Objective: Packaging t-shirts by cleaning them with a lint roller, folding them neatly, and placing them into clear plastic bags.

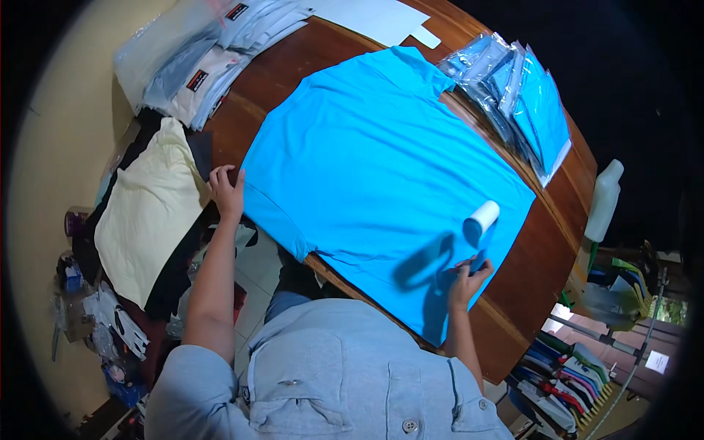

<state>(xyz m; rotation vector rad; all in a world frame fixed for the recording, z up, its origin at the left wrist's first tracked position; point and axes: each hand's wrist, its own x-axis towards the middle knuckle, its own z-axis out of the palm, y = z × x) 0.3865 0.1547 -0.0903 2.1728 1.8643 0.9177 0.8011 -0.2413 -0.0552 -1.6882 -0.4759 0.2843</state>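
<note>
A bright blue T-shirt (367, 147) lies spread out on the brown wooden table, its hem toward the right and one sleeve at the near edge. My right hand (466, 284) is closed around the handle of a lint roller (484, 214), whose white roll is over the shirt near the hem. The roller casts a shadow on the cloth. My left hand (226, 192) rests at the shirt's left edge, fingers apart and slightly bent, holding nothing.
Bagged folded garments (213, 66) are stacked at the far left, and blue bagged shirts (524, 103) at the far right. A white sheet (374, 18) lies at the back. Left of the table is a pale yellow garment (150, 213). A bottle (605, 198) stands beyond the right edge.
</note>
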